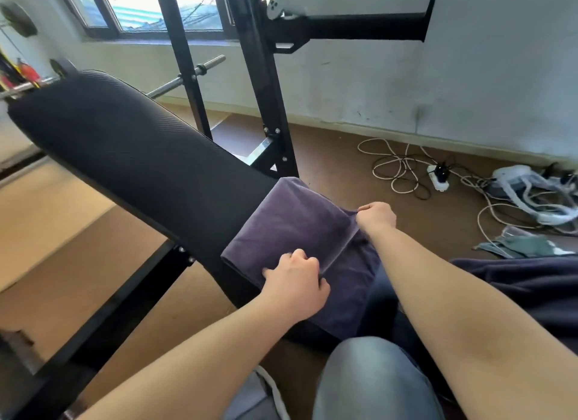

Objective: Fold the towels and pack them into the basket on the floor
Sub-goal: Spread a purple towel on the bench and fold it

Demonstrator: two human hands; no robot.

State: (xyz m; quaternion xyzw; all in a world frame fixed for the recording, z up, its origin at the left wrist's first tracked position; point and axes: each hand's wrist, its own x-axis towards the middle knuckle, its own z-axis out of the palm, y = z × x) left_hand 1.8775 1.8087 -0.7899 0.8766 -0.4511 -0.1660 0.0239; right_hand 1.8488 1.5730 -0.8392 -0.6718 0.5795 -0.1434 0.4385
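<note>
A purple towel [291,229] lies partly folded across the near end of a black padded bench [131,157]. My left hand [297,282] pinches the towel's folded edge at its near left side. My right hand [377,216] pinches the same edge at its right corner, so the fold is stretched between both hands. A lower layer of the towel hangs toward my knees. No basket is in view.
A black steel rack [266,107] with a barbell [184,79] stands behind the bench. White cables and a power strip [439,179] lie on the brown floor at right, beside a white headset [525,185]. Dark fabric [531,282] lies at right, under my forearm.
</note>
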